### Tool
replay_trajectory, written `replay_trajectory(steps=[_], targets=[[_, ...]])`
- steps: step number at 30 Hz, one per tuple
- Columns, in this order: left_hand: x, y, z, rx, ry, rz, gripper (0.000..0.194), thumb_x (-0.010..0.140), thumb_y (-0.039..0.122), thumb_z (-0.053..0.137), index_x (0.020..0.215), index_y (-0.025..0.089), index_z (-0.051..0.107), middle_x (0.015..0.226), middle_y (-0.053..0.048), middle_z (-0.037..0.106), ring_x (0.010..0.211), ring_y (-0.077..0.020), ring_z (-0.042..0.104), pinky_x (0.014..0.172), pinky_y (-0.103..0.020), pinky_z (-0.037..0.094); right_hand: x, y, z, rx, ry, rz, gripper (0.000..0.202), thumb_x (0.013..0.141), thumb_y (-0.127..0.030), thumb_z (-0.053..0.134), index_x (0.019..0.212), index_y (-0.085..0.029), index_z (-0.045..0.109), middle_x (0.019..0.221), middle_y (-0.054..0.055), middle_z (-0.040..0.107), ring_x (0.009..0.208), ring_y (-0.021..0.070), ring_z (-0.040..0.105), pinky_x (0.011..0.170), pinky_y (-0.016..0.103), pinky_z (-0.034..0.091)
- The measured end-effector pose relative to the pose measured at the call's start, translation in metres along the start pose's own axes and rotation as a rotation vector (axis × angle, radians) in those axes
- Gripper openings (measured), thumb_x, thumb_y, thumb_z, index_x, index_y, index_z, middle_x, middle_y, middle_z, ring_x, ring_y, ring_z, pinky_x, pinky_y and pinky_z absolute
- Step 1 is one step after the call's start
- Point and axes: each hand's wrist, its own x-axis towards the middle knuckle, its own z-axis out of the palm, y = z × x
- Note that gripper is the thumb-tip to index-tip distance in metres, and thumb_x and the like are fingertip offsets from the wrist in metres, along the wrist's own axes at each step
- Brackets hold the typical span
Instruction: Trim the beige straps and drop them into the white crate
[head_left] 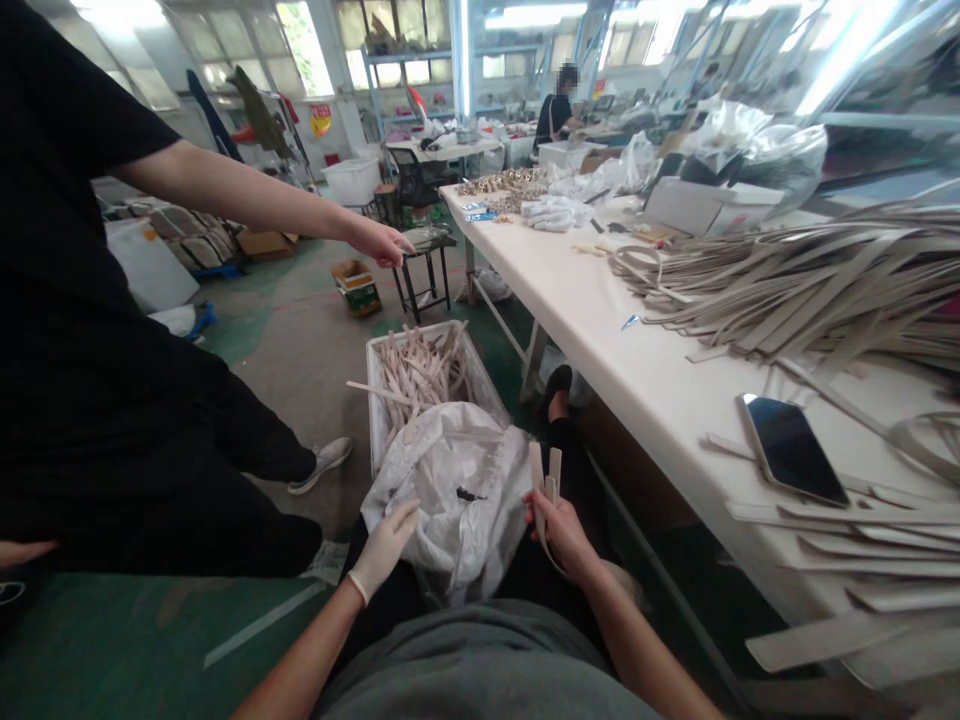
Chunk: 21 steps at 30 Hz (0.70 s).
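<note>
I see the right hand (pixel 556 528) closed around pale strips (pixel 536 465), and left of that grip the gloved left hand (pixel 385 550), fingers extended, against a white sack (pixel 465 455).

The grey top (pixel 480 660) is plain, soft-looking cloth with shallow folds. Just beyond its left side, the left hand (pixel 385 550) wears a thin, close-fitting off-white glove (pixel 375 562) that ends at the wrist in a narrow edge. Beyond the top's right side, the right hand (pixel 559 528) is bare. Black trousers (pixel 589 500) emerge past the top; farther from it shows a low-cut black shoe (pixel 556 385), leaving the instep uncovered.
</note>
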Motion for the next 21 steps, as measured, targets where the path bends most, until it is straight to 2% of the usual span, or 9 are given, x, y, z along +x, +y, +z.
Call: replay_trajectory(steps=[6, 11, 16, 21], targets=[[0.004, -0.009, 0.016, 0.001, -0.044, 0.010, 0.054, 0.084, 0.049, 0.050, 0.125, 0.016, 0.066, 0.133, -0.010, 0.065, 0.129, -0.0264, 0.055, 0.115, -0.037, 0.037, 0.008, 0.013, 0.005, -0.027, -0.025, -0.011, 0.055, 0.075, -0.069, 0.065, 0.080, -0.014, 0.065, 0.058, 0.000, 0.056, 0.043, 0.0093, 0.043, 0.040, 0.022, 0.037], [0.016, -0.012, 0.012, 0.099, -0.005, 0.044, 0.045, 0.081, 0.049, 0.050, 0.112, 0.026, 0.073, 0.123, -0.002, 0.071, 0.124, -0.0276, 0.060, 0.111, -0.037, 0.042, 0.013, 0.015, 0.009, -0.088, -0.019, -0.002, 0.068, 0.065, -0.082, 0.060, 0.079, -0.015, 0.064, 0.055, 0.000, 0.055, 0.042, 0.0113, 0.043, 0.039, 0.023, 0.033], [0.032, 0.014, 0.009, 0.079, 0.050, 0.153, 0.047, 0.085, 0.049, 0.046, 0.114, 0.022, 0.072, 0.123, -0.004, 0.071, 0.123, -0.0266, 0.060, 0.112, -0.036, 0.041, 0.000, 0.005, 0.005, -0.070, -0.014, -0.026, 0.069, 0.068, -0.082, 0.057, 0.084, -0.015, 0.063, 0.054, -0.002, 0.053, 0.039, 0.0096, 0.040, 0.040, 0.024, 0.035], [0.041, 0.052, 0.026, 0.108, -0.028, 0.258, 0.045, 0.084, 0.047, 0.046, 0.111, 0.023, 0.073, 0.121, -0.005, 0.072, 0.118, -0.0243, 0.063, 0.108, -0.034, 0.044, -0.020, 0.001, -0.005, -0.073, -0.004, -0.078, 0.068, 0.073, -0.082, 0.054, 0.085, -0.015, 0.063, 0.055, -0.002, 0.054, 0.039, 0.0089, 0.040, 0.040, 0.022, 0.034]])
